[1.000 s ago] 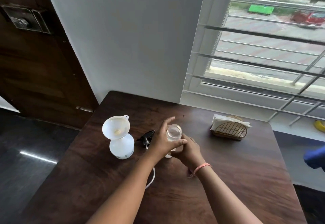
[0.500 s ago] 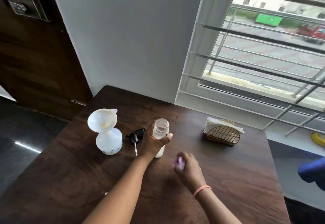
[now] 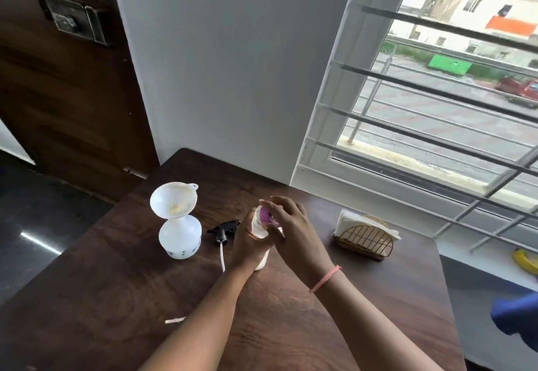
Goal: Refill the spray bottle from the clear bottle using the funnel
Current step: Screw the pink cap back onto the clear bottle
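On table (image 3: 364,306) | left hand (image 3: 247,242) grips clear bottle (image 3: 260,225) | right hand (image 3: 294,225) pinches purple cap (image 3: 266,215) (funnel (image 3: 174,200) left)

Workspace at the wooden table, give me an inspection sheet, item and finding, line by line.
Surface: dark wooden table, dry as far as can be seen.
Job's things: funnel seated in the neck of the white spray bottle; black sprayer head with its tube lying on the table; clear bottle upright, purple cap at its mouth.
Clutter: napkin holder with napkins; small paper scrap near the front.
Hands: left hand wraps the clear bottle; right hand has its fingers on the cap.
Cables: nothing seen.
Surroundings: barred window on the right, wooden door on the left, white wall between.
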Action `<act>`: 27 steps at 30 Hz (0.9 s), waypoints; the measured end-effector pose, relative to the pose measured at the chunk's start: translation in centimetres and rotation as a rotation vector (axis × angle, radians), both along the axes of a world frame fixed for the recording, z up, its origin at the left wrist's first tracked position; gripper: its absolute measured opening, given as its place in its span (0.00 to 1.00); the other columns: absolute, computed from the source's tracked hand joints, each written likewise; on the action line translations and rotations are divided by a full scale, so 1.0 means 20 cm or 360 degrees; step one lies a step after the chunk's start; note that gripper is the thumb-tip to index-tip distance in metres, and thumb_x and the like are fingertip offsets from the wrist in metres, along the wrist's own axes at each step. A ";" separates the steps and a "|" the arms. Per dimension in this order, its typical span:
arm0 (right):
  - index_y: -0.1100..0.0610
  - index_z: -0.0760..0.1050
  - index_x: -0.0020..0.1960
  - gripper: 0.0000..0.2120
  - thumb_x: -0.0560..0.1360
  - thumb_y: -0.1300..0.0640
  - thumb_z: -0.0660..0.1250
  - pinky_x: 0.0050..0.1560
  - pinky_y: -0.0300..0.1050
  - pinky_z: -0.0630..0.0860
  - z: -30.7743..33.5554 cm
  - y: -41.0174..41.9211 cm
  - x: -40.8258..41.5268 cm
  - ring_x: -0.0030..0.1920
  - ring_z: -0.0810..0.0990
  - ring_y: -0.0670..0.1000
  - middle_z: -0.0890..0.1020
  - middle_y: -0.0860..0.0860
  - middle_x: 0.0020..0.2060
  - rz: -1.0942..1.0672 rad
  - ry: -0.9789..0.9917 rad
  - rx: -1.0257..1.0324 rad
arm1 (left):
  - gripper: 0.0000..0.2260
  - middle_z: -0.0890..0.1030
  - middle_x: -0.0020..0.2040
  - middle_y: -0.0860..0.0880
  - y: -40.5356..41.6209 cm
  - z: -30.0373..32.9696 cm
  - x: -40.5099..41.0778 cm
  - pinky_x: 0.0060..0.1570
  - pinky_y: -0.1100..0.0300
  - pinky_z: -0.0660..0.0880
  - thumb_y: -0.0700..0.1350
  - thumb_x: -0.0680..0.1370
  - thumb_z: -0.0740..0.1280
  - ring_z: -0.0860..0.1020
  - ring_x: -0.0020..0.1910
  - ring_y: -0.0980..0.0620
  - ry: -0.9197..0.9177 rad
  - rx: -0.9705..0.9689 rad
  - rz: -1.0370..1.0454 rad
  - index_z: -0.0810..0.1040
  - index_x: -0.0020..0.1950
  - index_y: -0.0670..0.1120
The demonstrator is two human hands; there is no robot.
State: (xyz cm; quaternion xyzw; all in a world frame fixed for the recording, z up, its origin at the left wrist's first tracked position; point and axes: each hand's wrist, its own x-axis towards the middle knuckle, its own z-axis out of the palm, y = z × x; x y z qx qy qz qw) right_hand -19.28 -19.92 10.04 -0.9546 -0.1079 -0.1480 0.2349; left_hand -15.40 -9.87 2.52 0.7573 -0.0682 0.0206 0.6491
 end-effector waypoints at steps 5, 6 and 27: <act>0.54 0.70 0.64 0.20 0.74 0.60 0.68 0.54 0.48 0.74 0.07 0.03 0.04 0.58 0.70 0.54 0.77 0.50 0.59 0.0003 0.0091 -0.0108 | 0.19 0.74 0.42 0.63 -0.02 0.01 0.00 0.42 0.81 0.67 0.43 0.68 0.72 0.73 0.42 0.79 -0.0052 0.0015 0.0015 0.74 0.57 0.43; 0.54 0.70 0.62 0.18 0.74 0.58 0.68 0.52 0.49 0.75 0.09 0.03 0.06 0.57 0.70 0.54 0.78 0.50 0.57 -0.0023 0.0145 -0.0127 | 0.19 0.74 0.43 0.62 -0.02 0.03 -0.01 0.42 0.80 0.67 0.46 0.66 0.74 0.74 0.42 0.78 -0.0045 0.0010 0.0008 0.74 0.55 0.49; 0.49 0.70 0.59 0.22 0.78 0.36 0.51 0.44 0.51 0.76 0.14 -0.04 0.09 0.51 0.78 0.52 0.82 0.49 0.47 -0.0098 0.0161 -0.0046 | 0.24 0.79 0.43 0.60 -0.01 0.01 0.00 0.42 0.78 0.69 0.60 0.58 0.71 0.77 0.41 0.69 0.0102 0.0024 0.0040 0.72 0.51 0.58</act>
